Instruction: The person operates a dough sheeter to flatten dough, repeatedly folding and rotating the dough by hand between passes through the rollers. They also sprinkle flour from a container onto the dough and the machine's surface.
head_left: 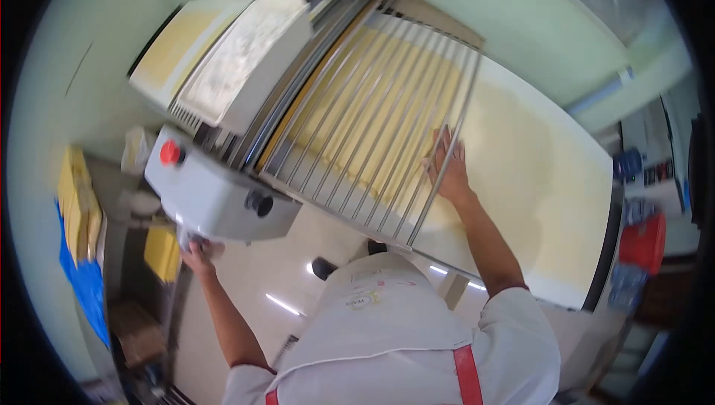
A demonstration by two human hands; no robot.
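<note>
A dough sheeter with a grey control box [212,182] stands before me. Its white belt carries a wide, flat yellow dough sheet [514,159], part of which lies beneath a metal bar guard [365,122]. My right hand [449,167] is at the guard's outer edge, fingers stretched out over the dough, with a bar crossing in front of them. Whether the palm presses on the dough is hard to tell. Below the control box, my left hand [197,257] has its fingers closed round a small lever handle [186,241], partly hidden by them.
A white flour tray [242,62] rests on top of the machine. More yellow dough [186,36] lies on the far belt. The box bears a red button [171,152] and a black knob [259,202]. Shelving with yellow packs [78,196] is at left; a red bucket [643,245] is at right.
</note>
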